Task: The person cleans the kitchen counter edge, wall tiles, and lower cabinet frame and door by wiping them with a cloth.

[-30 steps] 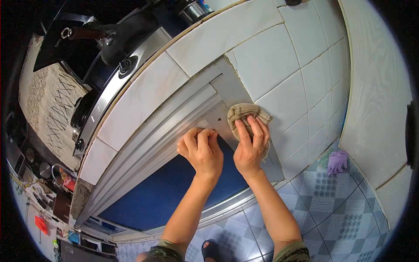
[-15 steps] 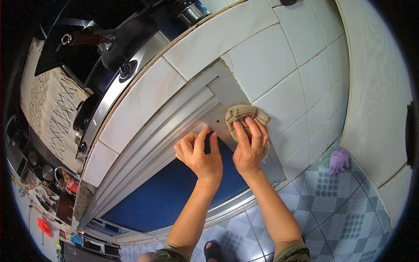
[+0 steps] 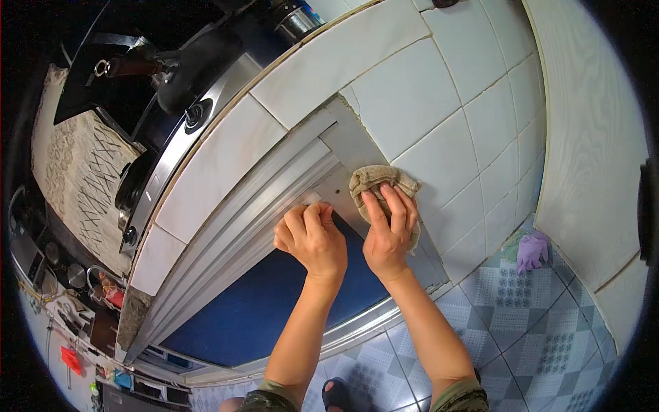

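My left hand is closed at the inner edge of the metal cabinet frame, above the blue panel. Its fingers are curled together with the thumb, and whatever they pinch is too small to make out. On the right corner of the frame, my right hand presses a folded tan cloth against the surface, fingertips on the fabric. The cloth reaches over onto the white tiles.
Above the tiled edge is a gas stove with a dark wok. A purple glove lies on the patterned floor at the right. A pale panel stands along the right side.
The thumb of my left hand has closed in against the fingers; before, it stood apart from them. My right hand stays on the cloth. The view has shifted slightly.
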`<control>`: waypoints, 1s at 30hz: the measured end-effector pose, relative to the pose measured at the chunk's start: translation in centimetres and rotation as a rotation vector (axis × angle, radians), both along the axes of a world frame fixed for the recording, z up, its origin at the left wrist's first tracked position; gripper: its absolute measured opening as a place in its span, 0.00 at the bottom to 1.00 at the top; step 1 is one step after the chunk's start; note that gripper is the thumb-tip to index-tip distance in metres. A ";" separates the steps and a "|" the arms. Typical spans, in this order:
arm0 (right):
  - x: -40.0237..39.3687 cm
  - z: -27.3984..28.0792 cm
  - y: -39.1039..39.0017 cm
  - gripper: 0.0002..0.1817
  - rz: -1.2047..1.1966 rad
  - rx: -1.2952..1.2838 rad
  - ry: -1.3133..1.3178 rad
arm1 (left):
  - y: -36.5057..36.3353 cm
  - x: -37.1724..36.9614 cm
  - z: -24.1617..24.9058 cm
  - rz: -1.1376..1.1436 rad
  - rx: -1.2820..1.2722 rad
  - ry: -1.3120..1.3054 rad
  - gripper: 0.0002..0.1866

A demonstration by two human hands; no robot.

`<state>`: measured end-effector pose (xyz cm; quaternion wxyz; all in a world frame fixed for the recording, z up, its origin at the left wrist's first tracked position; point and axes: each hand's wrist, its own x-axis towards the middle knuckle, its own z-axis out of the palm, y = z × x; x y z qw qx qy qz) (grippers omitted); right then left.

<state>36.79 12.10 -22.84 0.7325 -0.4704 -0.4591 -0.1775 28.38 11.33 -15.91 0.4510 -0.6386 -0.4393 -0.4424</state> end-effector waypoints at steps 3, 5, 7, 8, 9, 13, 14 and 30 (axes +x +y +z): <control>0.0 0.0 0.1 0.19 -0.005 0.004 -0.001 | 0.0 -0.2 -0.2 -0.019 -0.014 -0.003 0.06; 0.0 -0.1 0.1 0.19 -0.015 0.006 -0.008 | -0.1 -0.4 -0.4 -0.033 -0.019 0.000 0.06; -0.1 -0.1 0.2 0.20 0.000 0.008 0.004 | -0.1 -0.6 -0.6 -0.046 -0.027 0.001 0.06; -0.1 -0.1 0.2 0.20 0.016 0.010 0.014 | 0.0 -0.8 -0.7 -0.044 -0.014 0.008 0.06; -0.1 -0.1 0.2 0.20 0.016 0.009 0.014 | 0.1 -0.9 -0.8 -0.042 0.000 0.015 0.07; -0.1 -0.1 0.1 0.20 0.001 0.006 0.007 | 0.1 -1.0 -1.1 -0.066 0.007 0.020 0.07; -0.1 -0.1 0.1 0.19 0.007 0.008 0.011 | 0.1 -1.0 -1.1 -0.078 0.021 0.029 0.07; -0.1 -0.3 0.1 0.18 0.018 -0.001 0.007 | 1.8 -0.1 -0.1 -0.276 0.129 0.091 0.09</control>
